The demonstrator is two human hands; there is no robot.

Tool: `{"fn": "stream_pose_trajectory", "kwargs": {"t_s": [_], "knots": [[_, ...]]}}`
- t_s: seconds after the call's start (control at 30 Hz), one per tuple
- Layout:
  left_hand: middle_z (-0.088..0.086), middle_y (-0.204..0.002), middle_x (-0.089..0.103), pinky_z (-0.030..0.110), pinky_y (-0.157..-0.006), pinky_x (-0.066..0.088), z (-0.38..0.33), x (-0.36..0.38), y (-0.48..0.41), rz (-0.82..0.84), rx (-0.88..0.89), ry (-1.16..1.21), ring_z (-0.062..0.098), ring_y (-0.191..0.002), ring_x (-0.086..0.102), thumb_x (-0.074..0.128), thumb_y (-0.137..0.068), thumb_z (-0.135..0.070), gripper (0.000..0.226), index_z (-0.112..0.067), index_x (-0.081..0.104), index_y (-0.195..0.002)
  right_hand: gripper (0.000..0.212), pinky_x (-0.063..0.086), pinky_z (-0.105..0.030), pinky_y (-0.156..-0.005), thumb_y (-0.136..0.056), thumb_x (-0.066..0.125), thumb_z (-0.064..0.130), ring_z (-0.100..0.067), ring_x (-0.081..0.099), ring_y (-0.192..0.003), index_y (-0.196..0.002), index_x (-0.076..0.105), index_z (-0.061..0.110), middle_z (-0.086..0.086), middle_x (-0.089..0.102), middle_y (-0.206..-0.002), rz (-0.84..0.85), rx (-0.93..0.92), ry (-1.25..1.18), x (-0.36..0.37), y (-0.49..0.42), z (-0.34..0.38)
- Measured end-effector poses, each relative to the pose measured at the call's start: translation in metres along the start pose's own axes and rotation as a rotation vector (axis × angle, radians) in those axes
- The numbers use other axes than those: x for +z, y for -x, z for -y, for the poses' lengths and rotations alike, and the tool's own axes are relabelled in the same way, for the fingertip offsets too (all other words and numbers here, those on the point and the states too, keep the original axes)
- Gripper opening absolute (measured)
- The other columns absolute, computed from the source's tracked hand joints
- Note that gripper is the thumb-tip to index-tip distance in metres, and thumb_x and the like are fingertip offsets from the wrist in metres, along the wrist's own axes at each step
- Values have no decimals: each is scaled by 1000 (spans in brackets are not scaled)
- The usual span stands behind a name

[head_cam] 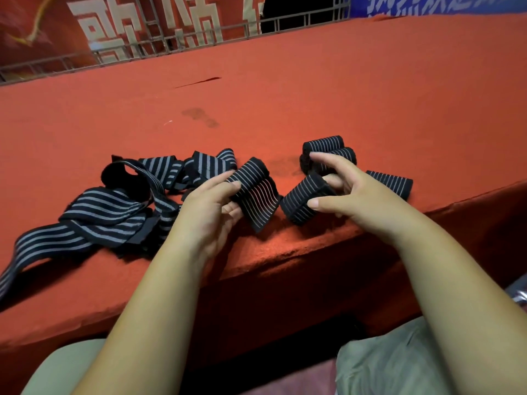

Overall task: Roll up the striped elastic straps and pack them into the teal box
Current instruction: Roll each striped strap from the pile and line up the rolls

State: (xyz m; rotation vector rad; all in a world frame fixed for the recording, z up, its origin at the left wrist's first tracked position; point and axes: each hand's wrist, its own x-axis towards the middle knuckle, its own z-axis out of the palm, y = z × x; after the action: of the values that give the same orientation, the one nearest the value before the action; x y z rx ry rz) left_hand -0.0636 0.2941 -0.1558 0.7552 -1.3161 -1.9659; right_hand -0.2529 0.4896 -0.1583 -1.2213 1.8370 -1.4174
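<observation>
1. Left hand point(208, 206): thumb and fingers pinch a partly rolled strap point(255, 192) near the middle of the red surface point(370, 95). The coil sits at its far end, and a flat tail hangs toward the near edge.
2. Right hand point(362, 192): it grasps a tight roll point(305, 199), thumb on the near side and fingers behind, with the index finger raised clear. This roll sits just right of the left hand's strap, almost touching it. I cannot tell whether the two are one strap or two.
3. Finished stock: two stacked rolls point(328, 151) lie just beyond the right hand. A lone roll point(392, 183) lies to its right, close to the near edge.
4. Unrolled stock: loose straps point(119, 203) lie in a tangled heap at left, with one length trailing off toward the near left.
5. Teal box: not in view. Nothing here shows that packing has begun.
6. Handling estimate:
   - The straps look light, soft and limp, with no stiffness of their own, so any free tail will flop.
   - The weave is elastic, so a coil will probably spring open if let go before the end is trapped.
   - The ribbed fabric looks grippy rather than slippery.
   - Nothing about them is fragile, so a firm squeeze should do no harm.
7. Where to hold (judgement):
   - Take a coil across its full width, with the thumb pressing the outer lap down.
   - Lift finished rolls around the barrel and not by the end faces, or the layers may telescope.
   - For the heap, find one free end and draw it out of the tangle before starting the roll.
</observation>
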Motion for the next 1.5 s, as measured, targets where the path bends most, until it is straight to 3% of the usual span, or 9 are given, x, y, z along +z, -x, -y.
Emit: {"fn": "stream_pose_trajectory", "kwargs": {"t_s": [0.13, 0.33, 0.5, 0.67, 0.8, 1.0, 1.13, 1.33, 1.5], "knots": [[21, -127, 77, 53, -112, 56, 1, -2, 2, 90, 3, -49, 32, -118, 76, 63, -99, 8, 36, 6, 65, -135, 62, 41, -35, -121, -92, 84, 23, 7, 60, -131, -139, 62, 57, 26, 67, -139, 25, -16, 57, -1, 4, 4], [31, -142, 64, 46, -91, 66, 4, -2, 1, 114, -18, 15, 36, -120, 50, 70, -97, 7, 46, -14, 64, -137, 41, 50, -38, -112, -92, 83, 16, -11, 74, -116, -127, 68, 33, 7, 79, -120, 0, -25, -12, -4, 3, 1], [10, -121, 75, 33, -75, 66, 6, 3, 4, 106, 21, -104, 20, -87, 80, 67, -101, 6, 46, -22, 63, -138, 38, 52, -28, -98, -86, 88, 18, -6, 72, -102, -118, 75, 31, 11, 78, -107, -26, -35, 7, -13, 6, -1], [11, -122, 76, 35, -80, 64, 8, 5, 3, 128, 56, -171, 24, -97, 80, 68, -99, 7, 50, -27, 68, -136, 42, 51, -19, -92, -80, 84, 29, -4, 72, -102, -120, 76, 20, 8, 80, -107, -23, -50, -108, -19, 9, -4], [12, -128, 77, 40, -83, 64, 9, 7, 3, 197, 73, -237, 29, -103, 78, 68, -99, 7, 53, -30, 67, -137, 44, 51, -35, -90, -82, 82, 41, -9, 69, -97, -121, 78, 22, 5, 79, -107, -27, 0, -153, -18, 9, -4], [12, -126, 76, 42, -86, 66, 14, 4, 4, 164, 105, -325, 27, -112, 78, 69, -97, 9, 52, -28, 70, -133, 64, 38, -35, -65, -85, 69, 79, -12, 51, -57, -89, 71, 15, 1, 61, -67, -134, 231, 305, -20, 9, -4], [11, -123, 76, 35, -72, 65, 19, 3, -2, 104, 117, -363, 26, -94, 81, 69, -96, 11, 53, -28, 69, -132, 76, 31, -33, -59, -93, 57, 79, -18, 53, -59, -73, 67, 6, 7, 61, -60, -261, 347, 505, -10, -1, -4], [10, -122, 75, 34, -67, 64, 22, 4, -1, 81, 118, -390, 22, -84, 78, 71, -95, 8, 53, -29, 68, -133, 73, 39, -34, -62, -101, 44, 76, -12, 63, -67, -75, 78, 17, 15, 68, -51, -293, 468, 644, -8, -10, -13], [13, -122, 74, 34, -68, 64, 24, 8, 2, 80, 111, -397, 15, -77, 73, 70, -95, 8, 52, -28, 69, -132, 80, 55, -40, -83, -95, 41, 84, -20, 69, -76, -67, 77, 18, 11, 73, -58, -333, 503, 661, -12, -12, -24]]}}
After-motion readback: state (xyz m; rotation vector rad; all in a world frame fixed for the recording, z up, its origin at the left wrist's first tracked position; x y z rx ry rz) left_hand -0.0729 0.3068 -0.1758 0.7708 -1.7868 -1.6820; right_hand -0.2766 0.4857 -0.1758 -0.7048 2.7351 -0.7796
